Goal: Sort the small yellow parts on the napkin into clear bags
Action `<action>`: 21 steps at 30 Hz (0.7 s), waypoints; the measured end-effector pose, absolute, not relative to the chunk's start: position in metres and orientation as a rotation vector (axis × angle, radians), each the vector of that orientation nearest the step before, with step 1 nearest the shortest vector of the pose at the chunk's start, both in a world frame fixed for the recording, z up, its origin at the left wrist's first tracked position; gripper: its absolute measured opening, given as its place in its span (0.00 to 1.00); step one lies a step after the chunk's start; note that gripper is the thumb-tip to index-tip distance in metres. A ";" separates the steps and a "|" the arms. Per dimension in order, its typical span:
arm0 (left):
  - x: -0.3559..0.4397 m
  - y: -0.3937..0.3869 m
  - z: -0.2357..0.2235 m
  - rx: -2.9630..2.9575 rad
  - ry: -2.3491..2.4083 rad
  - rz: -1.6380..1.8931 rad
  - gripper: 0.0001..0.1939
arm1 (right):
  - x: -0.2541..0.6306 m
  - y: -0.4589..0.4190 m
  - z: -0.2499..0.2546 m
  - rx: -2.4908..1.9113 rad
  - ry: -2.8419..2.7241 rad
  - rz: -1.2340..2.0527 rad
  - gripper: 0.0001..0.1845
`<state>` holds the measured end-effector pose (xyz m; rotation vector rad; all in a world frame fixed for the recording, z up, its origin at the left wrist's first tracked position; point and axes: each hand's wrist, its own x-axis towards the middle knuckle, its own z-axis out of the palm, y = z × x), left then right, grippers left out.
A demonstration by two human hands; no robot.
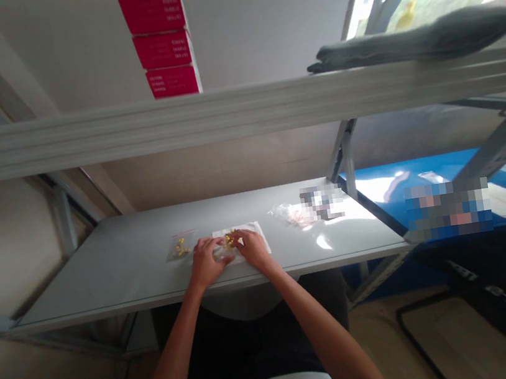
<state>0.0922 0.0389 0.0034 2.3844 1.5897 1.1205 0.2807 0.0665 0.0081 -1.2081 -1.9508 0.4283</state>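
Observation:
On the grey shelf, both hands meet over a white sheet or pad (260,232). My left hand (207,262) is closed around the side of a small clear plastic bag (219,254). With fingertips drawn together, my right hand (252,247) pinches at small yellow pieces (230,238) by the bag's top; their exact kind is too small to make out. Left of my left hand lies another clear zip bag (179,247) holding several similar yellow pieces. Fingers partly hide the bag between my hands.
Crumpled clear plastic (291,214) lies to the right, beside a blurred patch. An upper shelf beam (224,115) crosses ahead, with red boxes (162,45) and dark folded cloth (415,40) on it. A blue table (376,197) adjoins at right, near a black chair (497,287).

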 end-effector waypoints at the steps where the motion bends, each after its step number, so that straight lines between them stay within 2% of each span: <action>1: 0.091 0.039 0.003 2.367 1.597 1.130 0.24 | 0.281 0.066 0.008 -1.233 -1.957 0.417 0.13; 10: 0.085 0.041 -0.001 2.249 1.558 1.252 0.25 | 0.283 0.058 0.011 -1.136 -2.105 0.272 0.09; 16: 0.083 0.040 -0.001 2.209 1.550 1.327 0.23 | 0.280 0.059 0.009 -1.080 -2.237 0.209 0.10; 21: 0.083 0.040 0.001 2.262 1.538 1.354 0.27 | 0.280 0.061 0.005 -1.089 -2.231 0.194 0.10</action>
